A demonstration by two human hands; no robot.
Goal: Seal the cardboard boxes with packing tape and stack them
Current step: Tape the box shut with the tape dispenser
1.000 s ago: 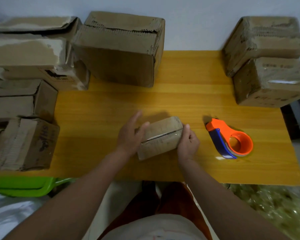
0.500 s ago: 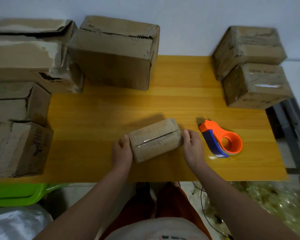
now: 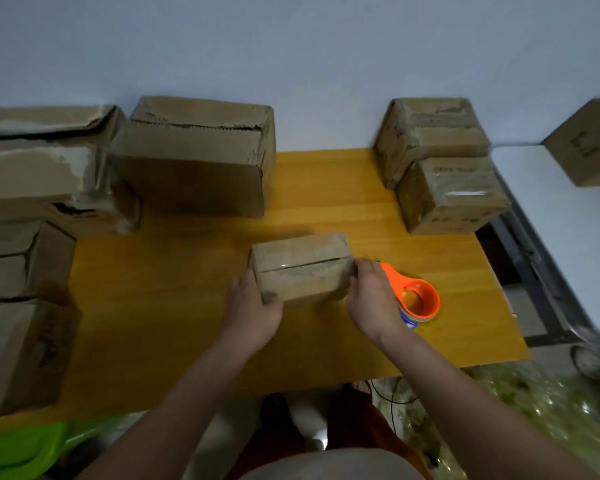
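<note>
A small taped cardboard box (image 3: 302, 268) is at the middle of the yellow table (image 3: 174, 306), with clear tape glinting along its top seam. My left hand (image 3: 253, 306) grips its left end and my right hand (image 3: 371, 299) grips its right end. An orange and blue tape dispenser (image 3: 418, 299) lies on the table just right of my right hand, partly hidden by it. Two taped boxes (image 3: 444, 168) stand stacked at the back right corner.
A large box (image 3: 194, 161) stands at the back centre-left. Several worn boxes (image 3: 25, 237) crowd the table's left side. Another box (image 3: 589, 150) sits on a white surface at far right. A green plastic seat (image 3: 21, 448) shows below the table's left edge.
The view tilted up and shifted. The small box turned to lie level and squarer to me, held between both hands, and now sits closer to the tape dispenser.
</note>
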